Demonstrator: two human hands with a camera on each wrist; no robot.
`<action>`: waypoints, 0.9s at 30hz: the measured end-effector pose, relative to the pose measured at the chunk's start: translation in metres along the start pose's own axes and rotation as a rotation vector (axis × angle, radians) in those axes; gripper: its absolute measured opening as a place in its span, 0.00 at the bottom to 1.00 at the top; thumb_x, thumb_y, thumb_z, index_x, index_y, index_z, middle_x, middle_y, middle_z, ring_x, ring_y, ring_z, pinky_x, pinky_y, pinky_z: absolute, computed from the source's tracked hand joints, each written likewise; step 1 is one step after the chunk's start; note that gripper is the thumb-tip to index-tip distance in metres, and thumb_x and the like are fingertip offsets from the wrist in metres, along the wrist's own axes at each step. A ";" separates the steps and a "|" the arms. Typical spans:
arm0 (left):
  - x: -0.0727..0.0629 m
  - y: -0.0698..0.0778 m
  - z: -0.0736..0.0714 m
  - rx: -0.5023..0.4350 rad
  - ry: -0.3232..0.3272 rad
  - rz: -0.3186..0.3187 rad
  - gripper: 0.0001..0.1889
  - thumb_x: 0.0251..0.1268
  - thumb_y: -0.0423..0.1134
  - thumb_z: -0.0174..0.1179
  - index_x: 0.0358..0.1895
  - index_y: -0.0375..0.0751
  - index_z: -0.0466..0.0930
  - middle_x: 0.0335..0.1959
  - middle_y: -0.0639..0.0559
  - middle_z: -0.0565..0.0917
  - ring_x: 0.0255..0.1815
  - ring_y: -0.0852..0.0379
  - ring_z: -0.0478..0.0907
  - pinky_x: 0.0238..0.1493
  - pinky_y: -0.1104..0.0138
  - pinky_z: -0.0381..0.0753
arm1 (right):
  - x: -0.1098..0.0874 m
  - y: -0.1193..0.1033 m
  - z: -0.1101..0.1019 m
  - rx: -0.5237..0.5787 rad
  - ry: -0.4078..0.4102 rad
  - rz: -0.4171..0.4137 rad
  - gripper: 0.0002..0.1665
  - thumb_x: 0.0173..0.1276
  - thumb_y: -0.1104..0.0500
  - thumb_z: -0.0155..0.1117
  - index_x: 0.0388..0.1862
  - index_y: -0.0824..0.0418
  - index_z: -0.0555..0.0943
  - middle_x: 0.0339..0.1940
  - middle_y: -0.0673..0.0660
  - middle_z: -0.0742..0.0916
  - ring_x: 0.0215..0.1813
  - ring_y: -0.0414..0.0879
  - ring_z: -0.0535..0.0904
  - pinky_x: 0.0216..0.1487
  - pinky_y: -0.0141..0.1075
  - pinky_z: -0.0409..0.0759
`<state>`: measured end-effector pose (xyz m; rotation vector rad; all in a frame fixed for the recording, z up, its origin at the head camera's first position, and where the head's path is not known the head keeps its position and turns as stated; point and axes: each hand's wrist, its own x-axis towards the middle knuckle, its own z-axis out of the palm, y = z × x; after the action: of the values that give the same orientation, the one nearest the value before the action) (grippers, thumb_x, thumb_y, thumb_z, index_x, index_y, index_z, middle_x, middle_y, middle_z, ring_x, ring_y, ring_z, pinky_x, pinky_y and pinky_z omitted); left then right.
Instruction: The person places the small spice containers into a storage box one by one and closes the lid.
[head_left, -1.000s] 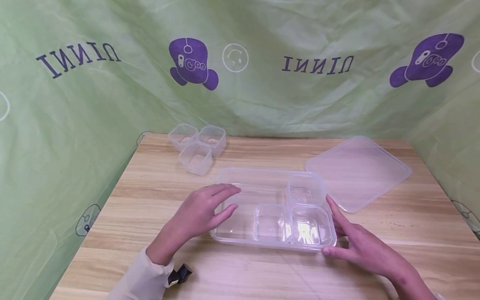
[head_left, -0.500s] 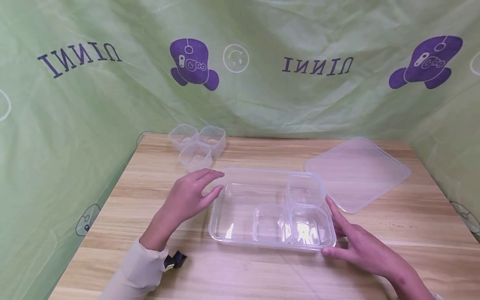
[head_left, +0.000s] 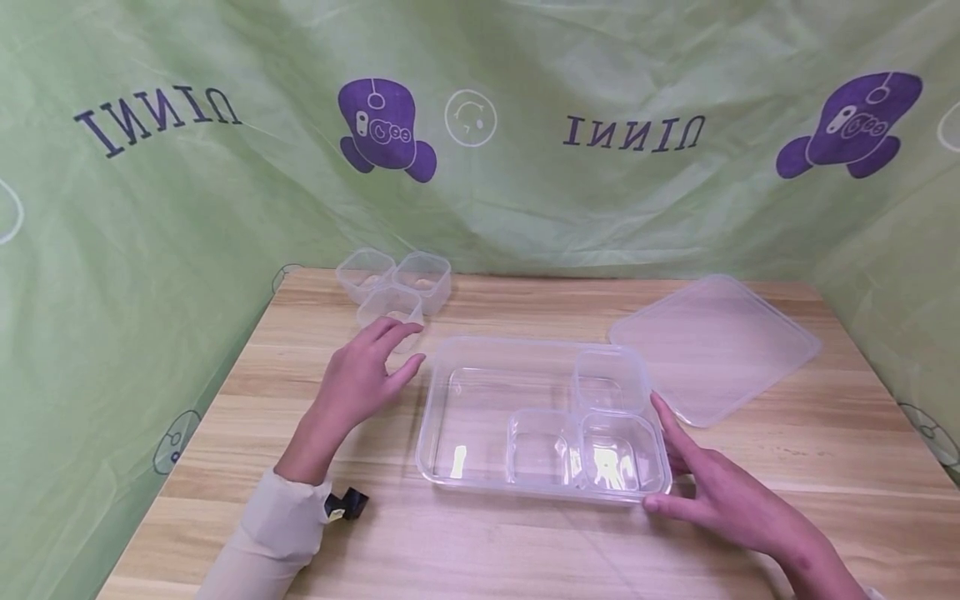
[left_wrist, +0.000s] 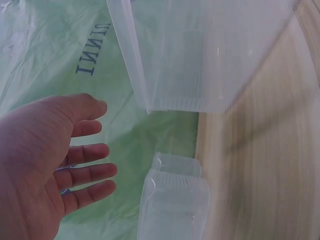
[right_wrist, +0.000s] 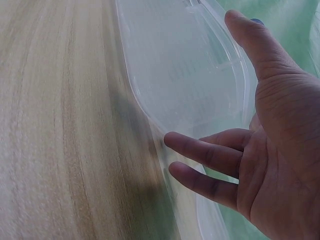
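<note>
A clear rectangular plastic box (head_left: 468,417) lies in the middle of the table. Inside its right part stand three small square cups, one at the back right corner (head_left: 611,379) and two along the front. My right hand (head_left: 716,487) rests at the box's right end, thumb at the front corner and fingers along the side. My left hand (head_left: 360,375), fingers relaxed and spread, is by the front cup (head_left: 390,302) of a three-cup cluster at the back left, partly covering it. In the left wrist view nothing lies between the left hand's (left_wrist: 60,155) thumb and fingers.
The other two cups of the cluster, left (head_left: 365,271) and right (head_left: 423,279), stand behind the front one. A flat translucent lid (head_left: 723,342) lies at the back right, its near-left edge close to the box. Green printed cloth (head_left: 525,208) hangs around the wooden table (head_left: 487,550).
My left hand has left the box's left part, moving left and away from me to the front cup of the cluster. The right hand stays at the box's right end.
</note>
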<state>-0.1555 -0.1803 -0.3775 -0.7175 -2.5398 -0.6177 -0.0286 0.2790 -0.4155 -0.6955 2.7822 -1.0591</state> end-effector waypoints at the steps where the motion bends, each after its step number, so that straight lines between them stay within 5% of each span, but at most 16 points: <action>1: 0.000 -0.002 0.000 0.005 0.003 -0.007 0.20 0.64 0.41 0.71 0.58 0.41 0.84 0.50 0.46 0.82 0.42 0.47 0.83 0.30 0.52 0.83 | 0.000 0.000 0.000 0.000 0.000 0.005 0.71 0.62 0.48 0.80 0.87 0.53 0.38 0.54 0.53 0.88 0.47 0.36 0.84 0.50 0.36 0.82; 8: 0.000 -0.016 0.000 0.020 0.024 -0.040 0.21 0.63 0.40 0.71 0.58 0.37 0.83 0.53 0.42 0.82 0.50 0.40 0.81 0.45 0.45 0.80 | 0.001 0.000 -0.001 0.032 -0.008 -0.018 0.71 0.63 0.50 0.80 0.87 0.53 0.38 0.55 0.55 0.88 0.46 0.36 0.84 0.50 0.35 0.82; 27: -0.003 -0.043 0.004 0.048 0.011 -0.207 0.30 0.65 0.42 0.69 0.70 0.42 0.72 0.67 0.34 0.71 0.60 0.31 0.72 0.61 0.35 0.67 | 0.000 0.002 -0.001 0.021 -0.014 0.006 0.71 0.63 0.47 0.79 0.87 0.51 0.37 0.56 0.54 0.87 0.47 0.36 0.84 0.49 0.37 0.83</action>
<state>-0.1788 -0.2127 -0.3955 -0.4366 -2.6288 -0.6232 -0.0293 0.2810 -0.4163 -0.6887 2.7552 -1.0768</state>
